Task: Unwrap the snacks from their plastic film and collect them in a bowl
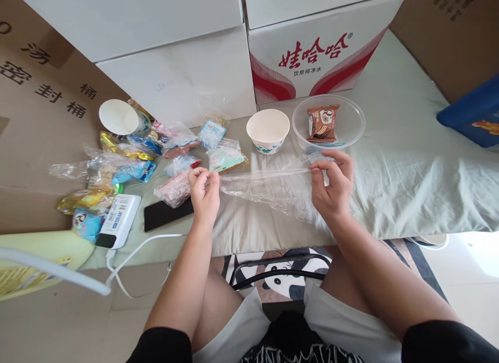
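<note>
Both hands hold a clear plastic bag stretched flat between them above the pale cloth. My left hand pinches its left end, and my right hand pinches its right end. Just behind the bag stand a white paper bowl and a clear plastic bowl with a brown wrapped snack inside it.
A heap of wrapped snacks and a tipped paper cup lie at the left. A black phone and a white power bank with a cable sit near the front. Cardboard boxes line the back. A blue item lies right.
</note>
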`<state>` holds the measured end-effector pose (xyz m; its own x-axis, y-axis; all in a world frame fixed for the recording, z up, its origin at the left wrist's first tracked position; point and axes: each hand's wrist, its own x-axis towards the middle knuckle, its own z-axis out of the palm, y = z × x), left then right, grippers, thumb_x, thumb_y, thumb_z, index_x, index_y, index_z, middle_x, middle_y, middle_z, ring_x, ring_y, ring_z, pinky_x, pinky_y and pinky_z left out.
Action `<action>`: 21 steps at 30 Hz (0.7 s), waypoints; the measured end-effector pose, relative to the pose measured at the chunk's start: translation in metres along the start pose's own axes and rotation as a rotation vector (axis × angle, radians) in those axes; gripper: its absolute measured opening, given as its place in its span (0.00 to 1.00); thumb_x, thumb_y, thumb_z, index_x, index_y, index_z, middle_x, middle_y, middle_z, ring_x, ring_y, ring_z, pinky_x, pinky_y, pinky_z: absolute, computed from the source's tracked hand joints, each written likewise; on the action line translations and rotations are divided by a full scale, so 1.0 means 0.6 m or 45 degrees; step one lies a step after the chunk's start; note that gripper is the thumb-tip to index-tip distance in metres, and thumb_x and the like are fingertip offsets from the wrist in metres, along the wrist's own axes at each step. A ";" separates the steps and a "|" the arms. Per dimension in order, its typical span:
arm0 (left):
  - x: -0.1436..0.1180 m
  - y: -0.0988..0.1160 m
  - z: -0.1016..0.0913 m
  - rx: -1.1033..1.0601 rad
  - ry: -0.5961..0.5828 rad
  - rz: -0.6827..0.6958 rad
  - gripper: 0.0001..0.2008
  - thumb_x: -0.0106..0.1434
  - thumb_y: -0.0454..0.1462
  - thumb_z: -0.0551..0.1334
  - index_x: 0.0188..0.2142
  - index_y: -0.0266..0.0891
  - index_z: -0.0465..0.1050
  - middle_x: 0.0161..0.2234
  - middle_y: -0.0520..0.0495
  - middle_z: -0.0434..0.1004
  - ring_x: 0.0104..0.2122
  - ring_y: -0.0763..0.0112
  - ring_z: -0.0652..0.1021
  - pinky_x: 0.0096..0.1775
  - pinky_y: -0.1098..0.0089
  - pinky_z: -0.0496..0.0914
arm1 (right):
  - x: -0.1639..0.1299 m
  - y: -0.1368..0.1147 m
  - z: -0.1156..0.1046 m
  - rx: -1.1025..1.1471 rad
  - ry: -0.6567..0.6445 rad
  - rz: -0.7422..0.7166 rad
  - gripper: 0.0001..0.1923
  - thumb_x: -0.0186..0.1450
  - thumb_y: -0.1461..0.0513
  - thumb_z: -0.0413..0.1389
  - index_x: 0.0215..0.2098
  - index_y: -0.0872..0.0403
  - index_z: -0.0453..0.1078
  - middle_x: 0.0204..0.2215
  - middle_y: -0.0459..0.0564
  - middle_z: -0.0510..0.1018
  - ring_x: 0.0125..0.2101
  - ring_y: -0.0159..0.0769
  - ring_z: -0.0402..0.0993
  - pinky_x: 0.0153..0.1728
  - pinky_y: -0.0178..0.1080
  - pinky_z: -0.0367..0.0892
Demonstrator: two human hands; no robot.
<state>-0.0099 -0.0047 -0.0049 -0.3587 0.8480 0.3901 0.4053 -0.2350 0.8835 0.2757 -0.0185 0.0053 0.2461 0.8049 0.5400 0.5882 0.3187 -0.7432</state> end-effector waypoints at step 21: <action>0.000 0.060 0.013 -0.611 -0.471 -0.931 0.18 0.47 0.45 0.75 0.22 0.40 0.67 0.15 0.60 0.54 0.11 0.84 0.53 0.13 0.75 0.46 | 0.025 -0.014 -0.009 1.131 -0.627 0.941 0.21 0.65 0.39 0.46 0.36 0.46 0.62 0.22 0.41 0.60 0.23 0.34 0.60 0.26 0.39 0.62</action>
<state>0.0113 -0.0098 0.0249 -0.0644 0.9397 -0.3358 -0.2329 0.3131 0.9207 0.2786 -0.0116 0.0218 -0.1308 0.9749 -0.1803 -0.3358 -0.2147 -0.9171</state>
